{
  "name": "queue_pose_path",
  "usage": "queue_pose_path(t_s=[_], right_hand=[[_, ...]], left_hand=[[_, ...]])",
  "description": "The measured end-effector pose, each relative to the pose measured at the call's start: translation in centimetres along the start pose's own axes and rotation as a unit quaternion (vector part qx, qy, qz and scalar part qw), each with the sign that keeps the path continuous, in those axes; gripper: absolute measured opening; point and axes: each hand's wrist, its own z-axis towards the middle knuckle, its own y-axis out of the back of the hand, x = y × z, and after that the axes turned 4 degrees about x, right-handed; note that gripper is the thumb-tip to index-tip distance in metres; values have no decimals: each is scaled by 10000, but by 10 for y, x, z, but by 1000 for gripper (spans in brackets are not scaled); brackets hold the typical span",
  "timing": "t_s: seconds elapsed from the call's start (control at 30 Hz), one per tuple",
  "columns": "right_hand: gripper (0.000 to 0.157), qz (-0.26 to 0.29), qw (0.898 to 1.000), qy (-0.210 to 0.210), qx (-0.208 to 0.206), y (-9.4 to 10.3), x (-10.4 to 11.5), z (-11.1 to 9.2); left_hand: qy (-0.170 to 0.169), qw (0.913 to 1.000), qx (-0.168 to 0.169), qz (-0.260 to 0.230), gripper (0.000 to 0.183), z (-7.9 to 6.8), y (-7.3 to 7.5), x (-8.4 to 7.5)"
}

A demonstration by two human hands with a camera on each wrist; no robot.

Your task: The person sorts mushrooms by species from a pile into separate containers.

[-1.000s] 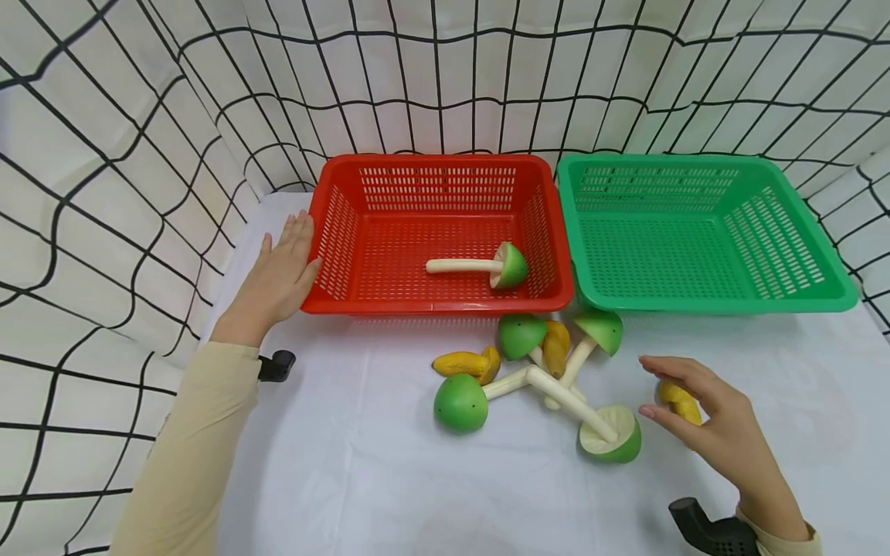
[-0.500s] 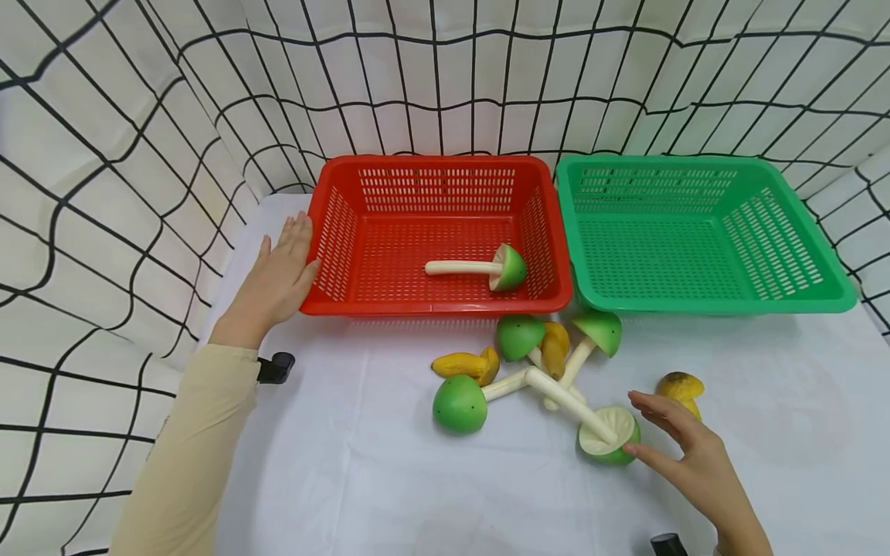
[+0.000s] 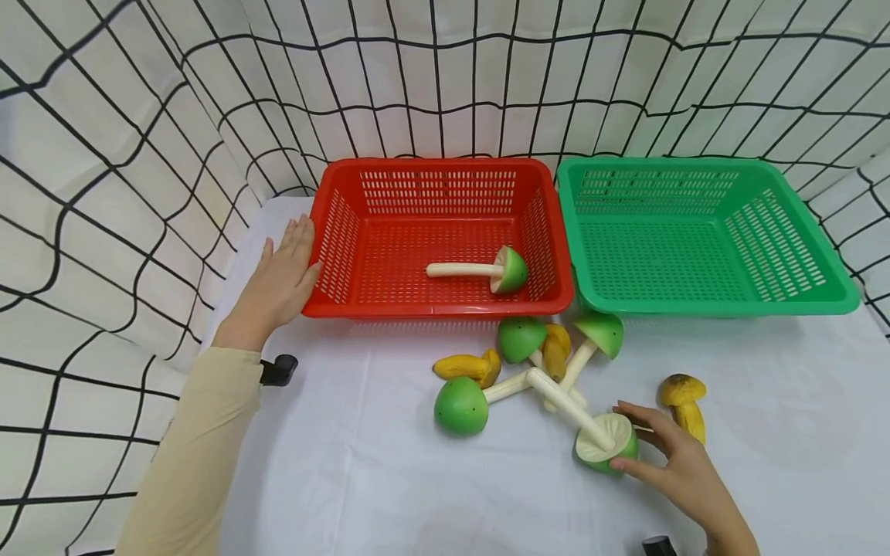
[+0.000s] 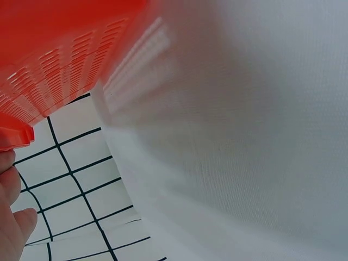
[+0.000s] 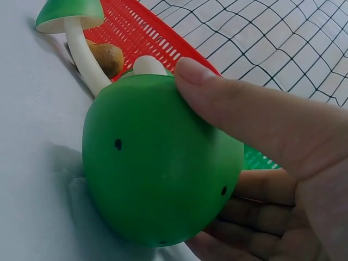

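Near right, a green mushroom (image 3: 606, 442) is now newly gripped by the right hand (image 3: 684, 467), so seems secured. Far left, the red basket (image 3: 434, 310) is touched by the straight-fingered left hand (image 3: 278, 278).

Head cam is aimed forward-down from above; wrist cams are set low, close, facing black square-mesh netting (image 3: 436, 46). Red slotted plastic basket (image 3: 403, 232) is shared by all three.

Person's left sleeve (image 3: 191, 452): long, pale beige cloth, few soft folds, seen across left edge of white table (image 3: 389, 486). Cuff (image 3: 238, 355) ends in plain hem. Left hand (image 3: 274, 278) bare. Beside left cuff, small black device (image 3: 280, 371) with rounded end. Right hand (image 3: 670, 455) bare, thumbnail (image 5: 193, 71) visible. Below right hand, black tube-like device (image 3: 657, 547), partly cut by border of head view.
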Motion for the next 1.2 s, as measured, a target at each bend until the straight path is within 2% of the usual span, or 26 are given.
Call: queue_pose_path(t_s=[0.17,0.4,0.77,0.9,1.03,1.2], right_hand=[[62,-79,9997,-215,104,-3,1,0],[67,-183,9984,-433,328,-9,2,1],[65,-277,9980,-500,260,-12,6,3],[70,-339,9957,-813,303,-12,10,5],[74,-405,9900,-1296,388,-11,13,7],[66,-316,9850,-1640,424,-12,15,9]], left_hand=[[-11,10000,-21,-2,61,-1,0,0],[-15,10000,-36,-30,62,0,0,0],[-10,10000,-39,4,61,-1,-1,0],[-3,10000,-30,-27,61,-1,-1,0],[-12,10000,-25,-47,61,-1,-1,-1],[-7,10000,-8,-72,61,0,-1,-1]])
